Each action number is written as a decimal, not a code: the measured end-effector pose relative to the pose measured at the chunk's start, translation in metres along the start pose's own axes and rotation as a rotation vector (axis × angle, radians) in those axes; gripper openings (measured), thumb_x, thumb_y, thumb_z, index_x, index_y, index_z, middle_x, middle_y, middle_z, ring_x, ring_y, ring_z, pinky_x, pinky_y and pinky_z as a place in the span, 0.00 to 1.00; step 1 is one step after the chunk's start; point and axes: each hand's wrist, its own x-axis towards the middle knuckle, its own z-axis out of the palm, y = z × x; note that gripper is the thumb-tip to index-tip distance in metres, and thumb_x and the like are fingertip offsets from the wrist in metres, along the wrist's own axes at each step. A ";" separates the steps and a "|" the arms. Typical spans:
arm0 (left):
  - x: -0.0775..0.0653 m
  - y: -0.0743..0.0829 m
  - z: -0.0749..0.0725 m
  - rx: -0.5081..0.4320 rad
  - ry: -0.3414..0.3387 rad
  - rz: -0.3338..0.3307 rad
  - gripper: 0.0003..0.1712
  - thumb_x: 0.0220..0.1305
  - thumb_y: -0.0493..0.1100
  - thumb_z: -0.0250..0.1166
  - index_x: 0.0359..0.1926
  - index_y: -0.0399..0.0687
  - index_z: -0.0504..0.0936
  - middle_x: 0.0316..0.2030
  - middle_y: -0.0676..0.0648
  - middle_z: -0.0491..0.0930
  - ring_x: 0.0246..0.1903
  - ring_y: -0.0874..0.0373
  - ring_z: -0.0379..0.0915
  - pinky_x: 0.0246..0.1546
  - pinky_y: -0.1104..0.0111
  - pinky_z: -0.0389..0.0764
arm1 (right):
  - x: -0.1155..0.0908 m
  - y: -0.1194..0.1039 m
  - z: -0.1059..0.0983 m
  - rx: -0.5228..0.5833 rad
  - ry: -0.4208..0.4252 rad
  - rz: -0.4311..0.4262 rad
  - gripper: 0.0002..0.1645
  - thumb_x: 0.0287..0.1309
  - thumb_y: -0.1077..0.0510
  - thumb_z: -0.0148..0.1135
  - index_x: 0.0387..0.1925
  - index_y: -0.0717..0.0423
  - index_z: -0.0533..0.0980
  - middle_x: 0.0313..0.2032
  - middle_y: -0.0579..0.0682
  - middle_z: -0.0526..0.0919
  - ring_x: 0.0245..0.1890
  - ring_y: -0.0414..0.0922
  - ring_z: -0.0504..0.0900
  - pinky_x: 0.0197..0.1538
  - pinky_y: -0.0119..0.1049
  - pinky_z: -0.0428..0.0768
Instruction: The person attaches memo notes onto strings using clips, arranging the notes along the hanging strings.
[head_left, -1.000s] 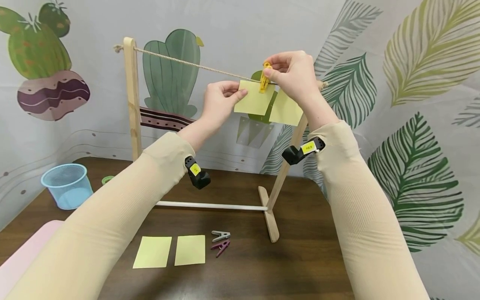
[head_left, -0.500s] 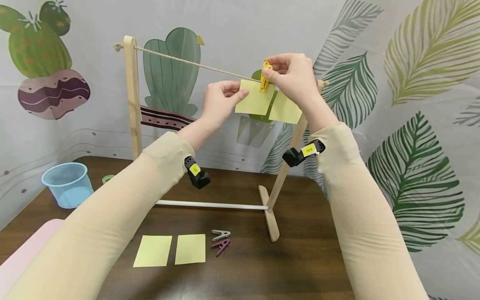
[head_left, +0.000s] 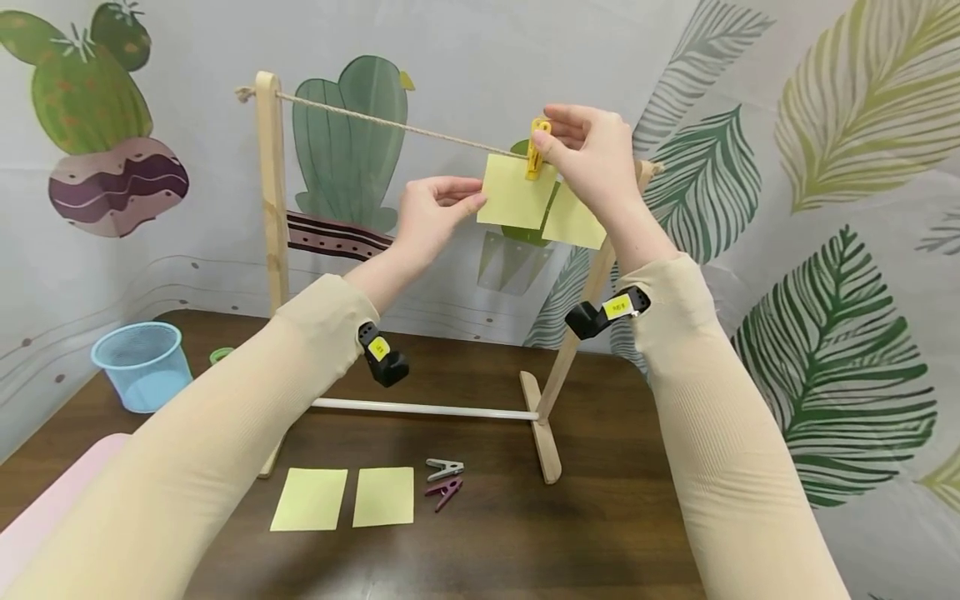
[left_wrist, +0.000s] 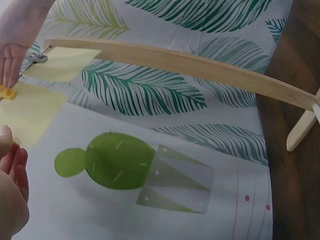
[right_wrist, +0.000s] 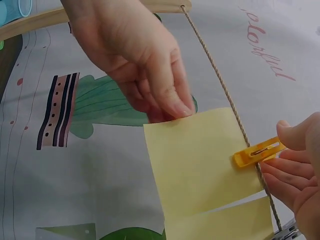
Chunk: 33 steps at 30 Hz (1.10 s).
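Right hand (head_left: 602,157) has a yellow clothespin (head_left: 536,157) pinched, sitting over the rope (head_left: 375,119) and a yellow note's top edge. Left hand (head_left: 427,215) is pinching that yellow note (head_left: 516,198) by its left side.

Pale backdrop (head_left: 480,42), printed cacti (head_left: 348,142), leaves (head_left: 847,358), brown wooden table (head_left: 607,500)

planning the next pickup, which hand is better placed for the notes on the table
Probably the left hand: it's nearer the loose notes and only at the hanging note's edge, while the right hand holds the yellow clip.
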 end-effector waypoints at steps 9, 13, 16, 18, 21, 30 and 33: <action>-0.013 -0.008 -0.030 0.033 0.031 -0.020 0.16 0.62 0.44 0.70 0.48 0.41 0.86 0.45 0.43 0.86 0.41 0.62 0.82 0.44 0.71 0.78 | -0.003 0.004 0.004 0.173 0.218 -0.098 0.17 0.64 0.59 0.62 0.53 0.59 0.79 0.49 0.53 0.85 0.48 0.39 0.83 0.55 0.27 0.77; -0.023 -0.010 -0.040 0.036 0.032 -0.041 0.15 0.62 0.44 0.69 0.46 0.40 0.86 0.41 0.45 0.87 0.36 0.64 0.81 0.42 0.71 0.78 | -0.009 0.009 0.012 0.259 0.348 -0.122 0.06 0.63 0.60 0.62 0.40 0.56 0.81 0.35 0.43 0.84 0.37 0.36 0.83 0.44 0.26 0.77; -0.032 -0.014 -0.047 0.022 0.025 -0.044 0.14 0.62 0.44 0.69 0.45 0.40 0.86 0.39 0.47 0.87 0.37 0.62 0.82 0.42 0.72 0.78 | -0.017 0.012 0.021 0.299 0.427 -0.159 0.02 0.63 0.62 0.63 0.34 0.55 0.80 0.28 0.38 0.82 0.31 0.36 0.82 0.38 0.26 0.77; -0.037 -0.017 -0.052 0.013 0.021 -0.045 0.14 0.61 0.45 0.70 0.45 0.40 0.86 0.38 0.49 0.87 0.38 0.62 0.82 0.41 0.73 0.78 | -0.023 0.014 0.028 0.318 0.460 -0.207 0.03 0.62 0.64 0.63 0.32 0.57 0.80 0.27 0.37 0.81 0.29 0.36 0.81 0.37 0.26 0.77; -0.045 -0.024 -0.056 0.011 0.020 -0.031 0.14 0.61 0.44 0.70 0.44 0.40 0.87 0.35 0.52 0.87 0.35 0.66 0.81 0.36 0.75 0.78 | -0.034 0.019 0.038 0.339 0.481 -0.267 0.03 0.61 0.67 0.63 0.31 0.61 0.79 0.26 0.37 0.81 0.27 0.35 0.80 0.36 0.27 0.79; -0.069 -0.046 -0.067 -0.010 0.026 -0.014 0.16 0.62 0.42 0.69 0.45 0.34 0.85 0.29 0.66 0.83 0.32 0.70 0.80 0.38 0.76 0.77 | -0.067 0.044 0.062 0.390 0.440 -0.294 0.03 0.60 0.69 0.62 0.32 0.68 0.79 0.27 0.36 0.82 0.27 0.29 0.80 0.36 0.25 0.80; -0.078 -0.055 -0.068 -0.025 0.029 -0.028 0.17 0.62 0.43 0.69 0.46 0.33 0.84 0.31 0.65 0.83 0.33 0.70 0.80 0.40 0.77 0.77 | -0.076 0.054 0.069 0.412 0.426 -0.278 0.06 0.60 0.69 0.61 0.33 0.73 0.78 0.26 0.32 0.81 0.27 0.29 0.80 0.35 0.25 0.79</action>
